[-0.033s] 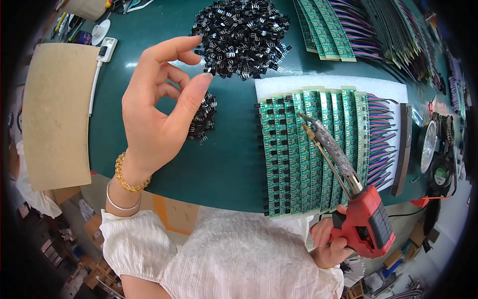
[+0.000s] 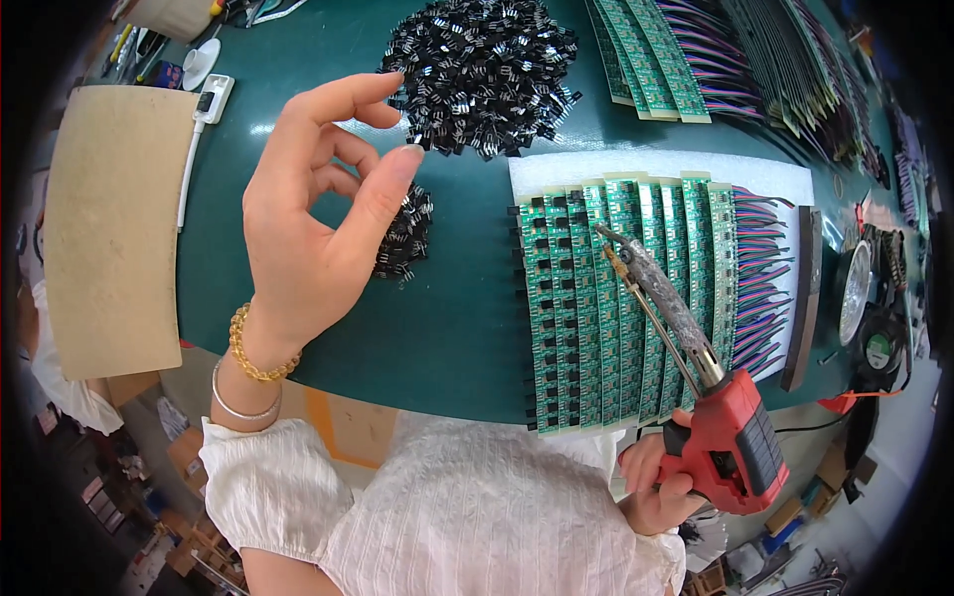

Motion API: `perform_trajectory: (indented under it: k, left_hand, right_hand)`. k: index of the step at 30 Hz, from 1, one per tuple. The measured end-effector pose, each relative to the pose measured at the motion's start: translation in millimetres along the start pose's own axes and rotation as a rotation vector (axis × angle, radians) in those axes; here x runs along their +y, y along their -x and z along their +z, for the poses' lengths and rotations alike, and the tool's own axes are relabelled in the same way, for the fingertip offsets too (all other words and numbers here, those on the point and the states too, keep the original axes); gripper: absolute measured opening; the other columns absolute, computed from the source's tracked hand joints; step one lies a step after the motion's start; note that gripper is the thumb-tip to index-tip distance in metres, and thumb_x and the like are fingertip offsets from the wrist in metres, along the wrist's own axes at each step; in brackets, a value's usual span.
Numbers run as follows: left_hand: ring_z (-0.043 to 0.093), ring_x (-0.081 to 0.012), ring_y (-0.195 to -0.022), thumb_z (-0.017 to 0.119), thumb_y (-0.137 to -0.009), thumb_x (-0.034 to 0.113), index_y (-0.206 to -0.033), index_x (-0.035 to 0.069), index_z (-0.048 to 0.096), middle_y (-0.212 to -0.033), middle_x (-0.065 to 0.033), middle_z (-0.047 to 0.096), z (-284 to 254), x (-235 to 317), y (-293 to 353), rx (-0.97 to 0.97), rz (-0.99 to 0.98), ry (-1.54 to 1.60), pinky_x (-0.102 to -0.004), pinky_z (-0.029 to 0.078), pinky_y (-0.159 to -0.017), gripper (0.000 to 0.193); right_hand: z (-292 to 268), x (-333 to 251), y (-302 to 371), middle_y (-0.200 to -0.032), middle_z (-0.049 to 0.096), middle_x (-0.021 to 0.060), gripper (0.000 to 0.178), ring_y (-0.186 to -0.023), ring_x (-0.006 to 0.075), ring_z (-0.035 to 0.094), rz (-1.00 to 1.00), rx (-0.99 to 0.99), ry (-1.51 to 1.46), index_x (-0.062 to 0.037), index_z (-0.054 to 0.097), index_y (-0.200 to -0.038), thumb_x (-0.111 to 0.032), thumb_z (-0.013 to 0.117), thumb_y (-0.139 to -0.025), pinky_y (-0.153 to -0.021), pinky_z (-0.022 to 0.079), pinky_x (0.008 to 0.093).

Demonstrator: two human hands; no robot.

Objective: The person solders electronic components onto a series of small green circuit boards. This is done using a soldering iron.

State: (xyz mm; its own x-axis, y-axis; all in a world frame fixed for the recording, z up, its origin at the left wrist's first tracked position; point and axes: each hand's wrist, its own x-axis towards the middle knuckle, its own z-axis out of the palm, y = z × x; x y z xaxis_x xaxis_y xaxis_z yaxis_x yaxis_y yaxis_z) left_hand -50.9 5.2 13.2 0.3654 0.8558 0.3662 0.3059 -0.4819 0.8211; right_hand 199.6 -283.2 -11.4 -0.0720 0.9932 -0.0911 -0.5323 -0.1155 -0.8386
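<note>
My left hand (image 2: 323,214) is held over the green table, its thumb and forefinger apart with nothing seen between them. Its fingertips are at the near left edge of a large heap of small black components with metal pins (image 2: 482,74). Partly hidden behind the thumb is a smaller pile of the same components (image 2: 405,238). My right hand (image 2: 656,482) grips a red and black soldering gun (image 2: 735,442). The gun's tip and thin brass-coloured feed tube point over a row of green circuit boards (image 2: 621,298). Black components line the leftmost boards.
A white foam sheet (image 2: 547,171) lies under the boards, with coloured wires (image 2: 760,268) along their right side. Beside them is a dark bar (image 2: 803,298). More wired boards (image 2: 651,60) are stacked at the far right. A tan board (image 2: 119,233) lies left, next to a white power strip (image 2: 215,99).
</note>
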Motion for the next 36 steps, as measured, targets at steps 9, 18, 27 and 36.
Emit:
perform_trajectory:
  k: [9, 18, 27, 36]
  left_hand:
    - [0.056, -0.0067, -0.068, 0.067, -0.085, -0.001, -0.109, 0.001, 0.065, -0.095, -0.0052, 0.064, -16.0, 0.5, -2.1, 0.010, -0.022, -0.179, -0.0197, 0.045, -0.053, 0.024]
    - [0.063, -0.0199, -0.069, 0.070, -0.080, 0.003, -0.089, 0.003, 0.067, -0.081, -0.0068, 0.064, -37.0, -17.6, 10.9, -0.226, 0.014, -0.356, -0.0312, 0.050, -0.059, 0.009]
    - [0.062, -0.0254, -0.073, 0.071, -0.080, 0.011, -0.088, 0.005, 0.069, -0.078, -0.0064, 0.062, -24.3, -13.9, 1.0, -0.326, 0.105, -0.499, -0.0351, 0.050, -0.064, 0.010]
    - [0.062, -0.0299, -0.073, 0.064, -0.077, 0.003, -0.076, -0.001, 0.065, -0.074, -0.0119, 0.062, -11.6, -1.7, -11.6, -0.419, 0.182, -0.629, -0.0392, 0.051, -0.066, 0.004]
  right_hand:
    - [29.1, 5.7, -10.5, -0.049, 0.046, 0.0005, 0.079, -0.038, 0.0134, 0.044, -0.232, 0.261, 0.277, 0.0082, 0.038, -0.131, -0.054, 0.063, -0.088, -0.040, 0.039, 0.0281]
    - [33.9, 10.9, -6.4, -0.052, 0.046, 0.0030, 0.075, -0.037, 0.0132, 0.044, -0.289, 0.569, 0.313, 0.0098, 0.032, -0.133, -0.048, 0.058, -0.093, -0.038, 0.040, 0.0283]
    - [34.8, 8.9, -9.8, -0.052, 0.046, 0.0029, 0.073, -0.038, 0.0130, 0.045, -0.302, 0.512, 0.293, 0.0102, 0.031, -0.134, -0.045, 0.058, -0.094, -0.040, 0.041, 0.0277]
    - [20.8, 17.8, 4.3, -0.051, 0.045, 0.0023, 0.071, -0.038, 0.0132, 0.044, -0.326, 0.491, 0.243, 0.0088, 0.032, -0.134, -0.044, 0.059, -0.094, -0.040, 0.040, 0.0280]
